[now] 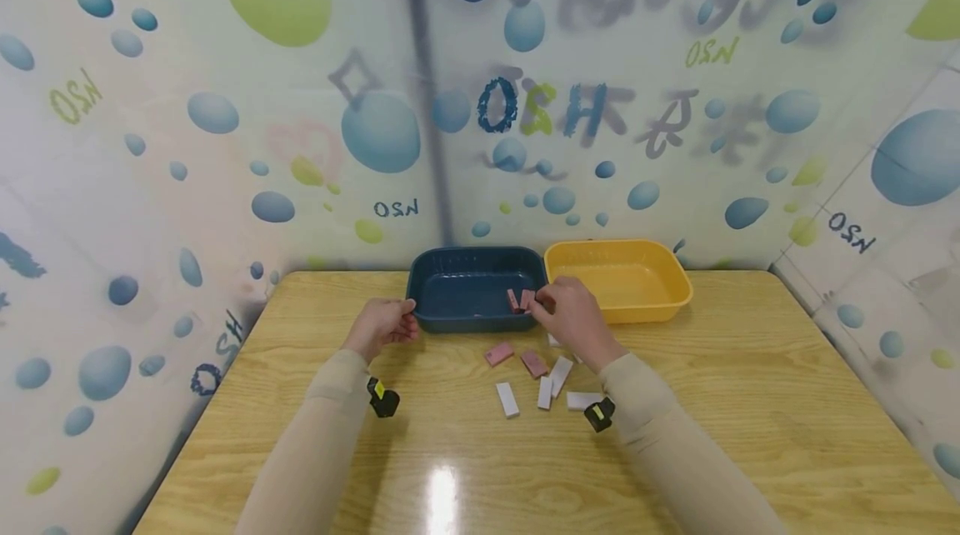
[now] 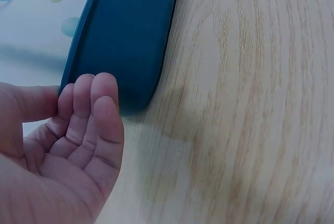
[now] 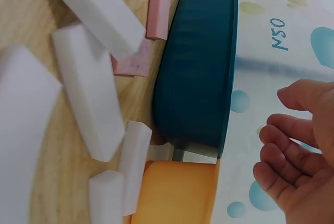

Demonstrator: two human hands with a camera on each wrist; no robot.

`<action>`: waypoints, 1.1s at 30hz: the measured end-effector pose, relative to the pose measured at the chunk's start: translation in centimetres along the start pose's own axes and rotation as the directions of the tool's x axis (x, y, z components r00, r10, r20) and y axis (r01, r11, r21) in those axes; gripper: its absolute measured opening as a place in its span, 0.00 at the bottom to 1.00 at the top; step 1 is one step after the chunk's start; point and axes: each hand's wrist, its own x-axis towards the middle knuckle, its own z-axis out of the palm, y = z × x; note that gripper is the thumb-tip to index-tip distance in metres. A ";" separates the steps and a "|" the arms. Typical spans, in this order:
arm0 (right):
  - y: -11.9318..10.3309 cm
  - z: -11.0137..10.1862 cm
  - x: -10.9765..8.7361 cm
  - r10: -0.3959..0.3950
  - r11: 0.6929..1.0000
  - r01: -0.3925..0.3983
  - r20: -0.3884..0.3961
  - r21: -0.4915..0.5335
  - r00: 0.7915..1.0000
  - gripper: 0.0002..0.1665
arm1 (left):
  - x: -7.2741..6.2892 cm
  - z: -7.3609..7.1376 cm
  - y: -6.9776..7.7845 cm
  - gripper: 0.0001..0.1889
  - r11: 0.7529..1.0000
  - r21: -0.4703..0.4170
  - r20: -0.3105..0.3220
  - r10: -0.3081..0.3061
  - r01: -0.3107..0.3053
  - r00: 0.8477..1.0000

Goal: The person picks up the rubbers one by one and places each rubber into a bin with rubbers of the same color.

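Observation:
My left hand [image 1: 386, 324] pinches the rim of the dark blue tub [image 1: 480, 323] at its front left corner, thumb on the edge and fingers curled against the outer wall. Over the tub's right end is my right hand [image 1: 573, 318]. In the right wrist view its thumb and fingers [image 3: 279, 125] are loosely bent and apart, with nothing between them. Two small pink blocks [image 1: 513, 300] show inside the tub by the right fingertips. Two more pink blocks [image 1: 499, 353] lie on the table before the tub, beside several white blocks [image 1: 507, 399].
A yellow tub [image 1: 645, 314] stands against the blue one's right side. Both are at the back of the wooden table [image 1: 300, 452], close to a patterned wall covering [image 1: 315, 143]. Some white blocks [image 3: 86, 93] lean on or overlap one another under the right wrist.

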 end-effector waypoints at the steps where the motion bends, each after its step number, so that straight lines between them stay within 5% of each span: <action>1: 0.0 0.0 -0.2 0.006 1.000 -0.006 0.006 0.007 1.000 0.07 | 0.0 0.0 0.0 0.17 1.000 0.000 0.000 0.001 -0.001 1.000; 16: 0.4 0.1 -2.8 0.044 0.998 -0.046 0.065 0.031 0.997 0.06 | 0.1 0.0 -0.1 0.17 1.000 0.007 0.003 0.006 -0.006 1.000; 33: 0.2 0.7 -4.0 0.127 0.992 -0.125 0.219 -0.023 0.967 0.07 | 0.0 0.0 0.0 0.17 1.000 0.001 0.006 0.000 0.000 1.000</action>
